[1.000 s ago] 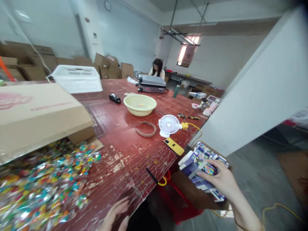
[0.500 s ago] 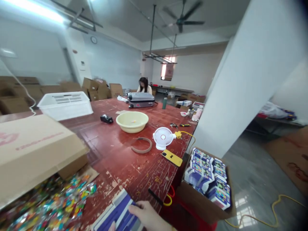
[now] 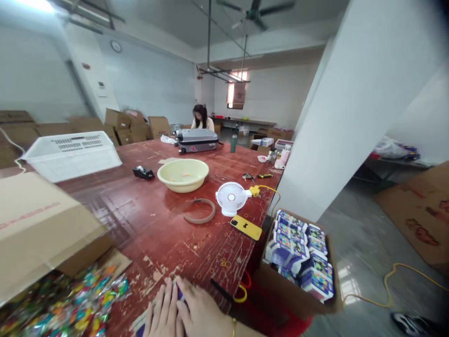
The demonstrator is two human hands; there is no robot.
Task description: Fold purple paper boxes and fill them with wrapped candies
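My left hand [image 3: 162,310] lies flat, fingers stretched forward, on the purple-and-white flat printed cartons [image 3: 140,329] at the table's front edge. Beside it, my right hand [image 3: 198,304] also rests on them with its fingers extended, its thumb side against the left hand. Both hands cover most of the cartons, so how many there are is hidden. Left of the hands lies a heap of clear-wrapped colourful pieces [image 3: 84,304], partly under a cardboard box [image 3: 45,220]. Several thin yellow rubber bands [image 3: 224,263] are scattered just beyond my right hand.
On the red table [image 3: 140,229] stand a pale yellow basin [image 3: 183,180], a white fan [image 3: 231,198], a yellow phone [image 3: 246,227], a brown headband [image 3: 206,217] and a tape dispenser [image 3: 143,173]. A carton [image 3: 298,299] of bundled printed boxes stands right. A person [image 3: 201,119] sits beyond a suitcase [image 3: 197,141].
My left hand has come into fuller view and now lies flat on the cartons. My right hand has gone from gripping their edge to lying over them. The view has shifted slightly right.
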